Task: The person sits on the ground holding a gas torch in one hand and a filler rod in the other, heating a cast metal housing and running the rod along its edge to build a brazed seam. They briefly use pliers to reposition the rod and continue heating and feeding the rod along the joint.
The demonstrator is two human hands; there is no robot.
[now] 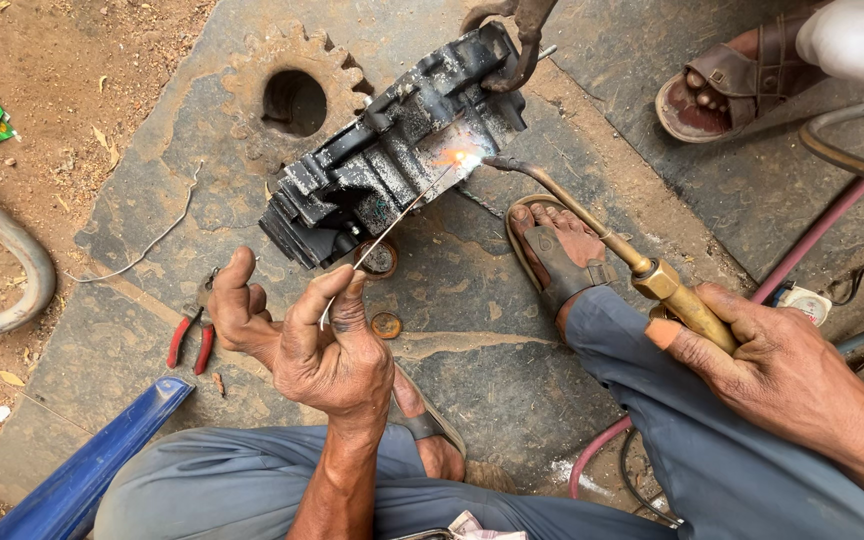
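Observation:
A black, greasy metal engine casing (392,150) lies on a dark steel plate (472,330) on the ground. My right hand (762,360) grips the brass handle of a gas torch (602,235); its bent nozzle points at a glowing spot (460,157) on the casing. My left hand (307,335) pinches a thin filler rod (392,228) between thumb and forefinger, its far tip reaching the glowing spot. My sandalled right foot (560,250) rests beside the casing.
Red-handled pliers (190,338) lie left of my left hand. A large gear wheel (292,100) sits behind the casing. Another person's sandalled foot (727,85) stands at top right. Hoses (832,215) run on the right; a blue bar (92,470) and grey pipe (12,260) lie left.

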